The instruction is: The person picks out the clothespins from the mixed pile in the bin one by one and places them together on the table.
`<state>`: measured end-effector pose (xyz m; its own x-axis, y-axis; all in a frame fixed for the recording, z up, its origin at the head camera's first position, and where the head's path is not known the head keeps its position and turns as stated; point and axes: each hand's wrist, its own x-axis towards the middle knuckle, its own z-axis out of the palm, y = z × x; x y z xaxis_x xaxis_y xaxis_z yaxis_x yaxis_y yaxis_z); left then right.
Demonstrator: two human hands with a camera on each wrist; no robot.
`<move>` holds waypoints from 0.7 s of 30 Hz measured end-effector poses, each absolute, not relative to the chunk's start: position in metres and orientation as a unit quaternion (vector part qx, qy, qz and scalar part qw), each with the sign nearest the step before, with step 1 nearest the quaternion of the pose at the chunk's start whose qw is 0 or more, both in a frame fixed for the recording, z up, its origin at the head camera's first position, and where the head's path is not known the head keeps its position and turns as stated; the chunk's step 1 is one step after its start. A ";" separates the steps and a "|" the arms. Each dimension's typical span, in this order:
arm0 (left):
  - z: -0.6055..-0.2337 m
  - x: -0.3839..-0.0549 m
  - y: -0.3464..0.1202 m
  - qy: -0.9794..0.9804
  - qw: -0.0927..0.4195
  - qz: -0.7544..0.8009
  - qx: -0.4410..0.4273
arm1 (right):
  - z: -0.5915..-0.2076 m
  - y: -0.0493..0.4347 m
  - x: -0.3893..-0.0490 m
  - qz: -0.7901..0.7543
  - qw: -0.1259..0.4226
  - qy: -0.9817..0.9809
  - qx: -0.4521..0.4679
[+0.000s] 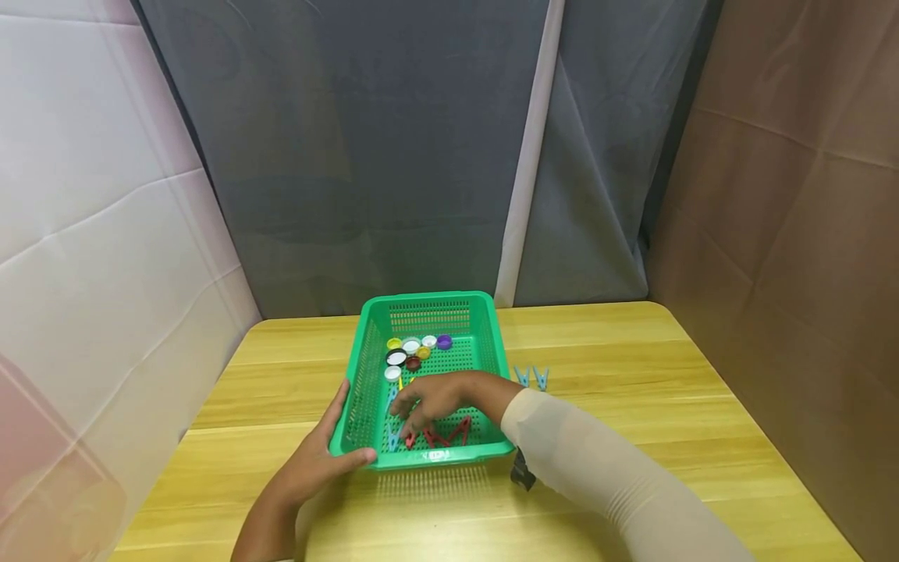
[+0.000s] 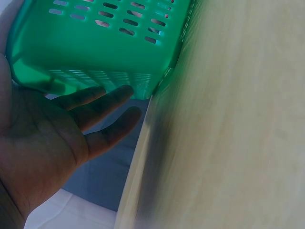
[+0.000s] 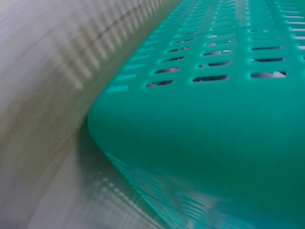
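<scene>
the left hand (image 1: 312,466) touched the near left corner of a green basket (image 1: 429,297), thumb at the rim. the right hand (image 1: 437,396) hung inside, near blue clothespins (image 1: 393,441) and red clothespins (image 1: 461,429). colored caps (image 1: 410,346) lay farther back. two pale-blue clips (image 1: 523,378) sat on the wooden table (image 1: 632,390), right of the basket.

The right grip (image 1: 431,398) partly hides the basket (image 1: 477,453); the head view crops the sleeve (image 1: 604,460).

open room above basket's (image 1: 428,297) far end, walls (image 3: 190,124) barring sides, right forearm (image 1: 576,437) across right rim (image 1: 498,343)
</scene>
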<state>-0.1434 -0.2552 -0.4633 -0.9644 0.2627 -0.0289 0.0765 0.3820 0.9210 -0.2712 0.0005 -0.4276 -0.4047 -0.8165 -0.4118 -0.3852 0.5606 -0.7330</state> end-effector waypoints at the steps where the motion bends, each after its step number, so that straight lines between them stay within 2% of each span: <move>1: -0.463 -0.143 -0.255 0.827 0.084 0.546 0.101 | -0.428 0.000 -0.271 -0.271 0.391 0.792 -0.382; 7: -0.461 -0.142 -0.254 0.830 0.076 0.544 0.094 | -0.426 -0.002 -0.270 -0.234 0.375 0.796 -0.414; 17: -0.460 -0.142 -0.252 0.829 0.073 0.546 0.095 | -0.425 0.000 -0.269 -0.277 0.415 0.773 -0.392; 21: -0.460 -0.142 -0.253 0.832 0.075 0.542 0.091 | -0.424 0.001 -0.270 -0.278 0.408 0.768 -0.407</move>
<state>-0.1416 -0.2525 -0.4603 -0.9722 0.2325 -0.0260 0.0702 0.3956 0.9157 -0.2697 0.0013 -0.4240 -0.3360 -0.8523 -0.4007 -0.3978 0.5141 -0.7599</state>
